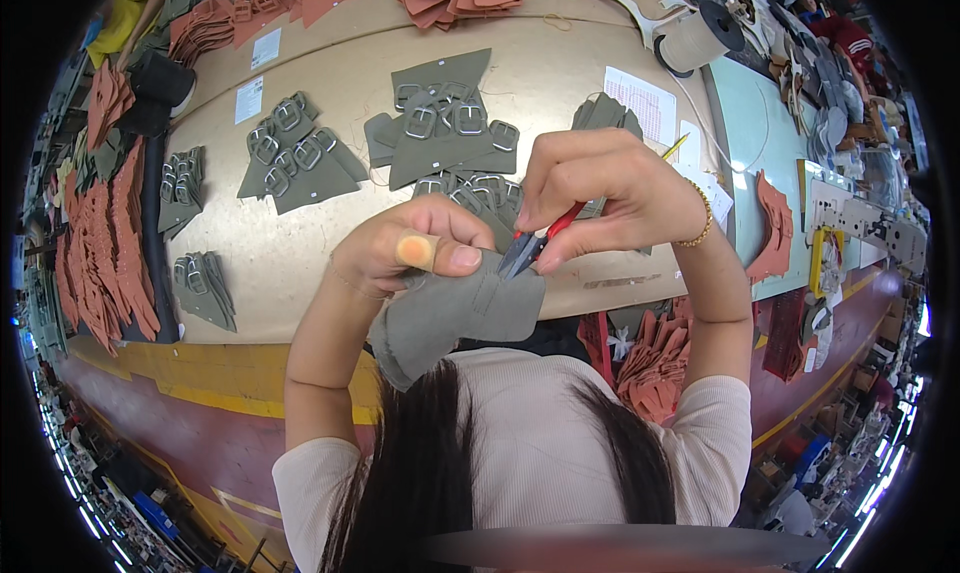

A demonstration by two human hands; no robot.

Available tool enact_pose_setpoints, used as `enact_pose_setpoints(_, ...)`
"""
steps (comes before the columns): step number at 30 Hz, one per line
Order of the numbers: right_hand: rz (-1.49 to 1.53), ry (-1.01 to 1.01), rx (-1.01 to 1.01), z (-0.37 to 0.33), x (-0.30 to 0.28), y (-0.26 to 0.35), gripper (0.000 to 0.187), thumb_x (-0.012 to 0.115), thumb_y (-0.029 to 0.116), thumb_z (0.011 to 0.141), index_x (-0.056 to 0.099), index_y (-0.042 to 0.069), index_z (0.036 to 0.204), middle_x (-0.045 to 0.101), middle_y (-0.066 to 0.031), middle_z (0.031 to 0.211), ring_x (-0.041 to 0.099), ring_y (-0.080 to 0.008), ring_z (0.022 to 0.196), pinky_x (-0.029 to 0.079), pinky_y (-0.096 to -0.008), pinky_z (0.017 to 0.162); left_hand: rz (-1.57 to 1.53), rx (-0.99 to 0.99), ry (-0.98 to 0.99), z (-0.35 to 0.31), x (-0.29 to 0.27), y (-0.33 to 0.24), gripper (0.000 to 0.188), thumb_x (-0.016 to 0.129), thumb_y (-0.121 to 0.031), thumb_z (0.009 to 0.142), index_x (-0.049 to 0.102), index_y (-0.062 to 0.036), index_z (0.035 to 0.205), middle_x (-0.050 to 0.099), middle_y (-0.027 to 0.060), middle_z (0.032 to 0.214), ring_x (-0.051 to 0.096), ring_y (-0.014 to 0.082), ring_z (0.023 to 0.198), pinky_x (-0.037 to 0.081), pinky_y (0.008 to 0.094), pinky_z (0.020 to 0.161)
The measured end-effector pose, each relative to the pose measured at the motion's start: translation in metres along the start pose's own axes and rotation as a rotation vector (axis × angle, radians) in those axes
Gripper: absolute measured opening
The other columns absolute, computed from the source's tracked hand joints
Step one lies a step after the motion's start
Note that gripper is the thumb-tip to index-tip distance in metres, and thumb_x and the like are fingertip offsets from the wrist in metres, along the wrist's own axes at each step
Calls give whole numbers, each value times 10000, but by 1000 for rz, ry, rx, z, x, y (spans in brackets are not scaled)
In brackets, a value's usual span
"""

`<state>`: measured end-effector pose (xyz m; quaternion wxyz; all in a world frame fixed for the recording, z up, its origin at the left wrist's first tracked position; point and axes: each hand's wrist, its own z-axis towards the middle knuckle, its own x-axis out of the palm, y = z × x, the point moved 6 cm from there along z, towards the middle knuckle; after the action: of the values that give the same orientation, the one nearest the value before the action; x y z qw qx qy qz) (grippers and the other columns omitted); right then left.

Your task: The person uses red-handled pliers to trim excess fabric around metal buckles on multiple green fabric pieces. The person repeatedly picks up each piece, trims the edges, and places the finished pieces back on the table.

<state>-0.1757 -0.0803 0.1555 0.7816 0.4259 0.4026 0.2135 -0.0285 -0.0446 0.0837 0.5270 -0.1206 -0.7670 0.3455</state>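
My left hand (430, 241), a bandage on its thumb, pinches a grey-green leather piece (450, 313) by its upper edge. The piece hangs curved in front of me, past the table's near edge, and a stitched line shows on it. In my right hand (605, 188) is a pair of red-handled thread snips (522, 253). Their dark blades point down and left, right at the piece's upper edge by the stitching. Whether a thread lies between the blades is too small to tell. Beyond my hands lie grey-green straps with silver buckles (470, 188), partly hidden by my fingers.
Buckled grey-green stacks (300, 158) lie on the tan table (330, 243). Rust-coloured leather pieces (105, 243) are heaped at the left and along the far edge. A thread cone (695, 38), paper sheets (640, 103) and a yellow pencil (676, 147) lie at the right. Another person (125, 18) stands far left.
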Motion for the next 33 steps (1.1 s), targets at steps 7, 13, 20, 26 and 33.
enact_pose_setpoints(7, -3, 22, -46, 1, 2, 3, 259, 814, 203, 720, 677, 26, 850, 562, -45, 778, 593, -170, 687, 493, -269, 571, -131, -46, 41, 2, 7, 6, 347, 720, -273, 796, 653, 64, 845, 629, 47, 745, 560, 91, 643, 425, 221, 585)
enact_pose_setpoints(13, 73, 11, -63, -4, 4, -2, 215, 819, 159, 724, 687, 34, 839, 581, -35, 770, 585, -137, 676, 456, -249, 543, -127, -57, 81, 6, 9, 10, 330, 716, -265, 796, 630, 54, 797, 598, 36, 707, 542, 94, 612, 415, 232, 551)
enact_pose_setpoints(20, 158, -110, -80, -10, -4, -4, 234, 835, 123, 698, 686, 23, 848, 615, -44, 808, 587, -133, 700, 440, -230, 547, -104, -28, 56, 6, 7, 7, 322, 697, -257, 800, 620, 56, 787, 587, 35, 696, 527, 87, 602, 400, 229, 533)
enact_pose_setpoints(26, 63, -90, -70, -11, 0, 1, 241, 832, 130, 704, 682, 20, 856, 609, -51, 806, 595, -143, 711, 463, -244, 548, -65, -53, 47, 7, 7, 4, 318, 690, -258, 801, 633, 54, 816, 599, 49, 710, 542, 95, 609, 416, 227, 543)
enact_pose_setpoints(33, 120, -246, -65, -20, 0, -13, 193, 827, 99, 712, 673, 11, 789, 609, -41, 782, 616, -160, 727, 477, -251, 594, -111, -21, 2, 3, 3, 2, 346, 667, -247, 790, 638, 84, 887, 652, 113, 776, 611, 140, 622, 489, 248, 572)
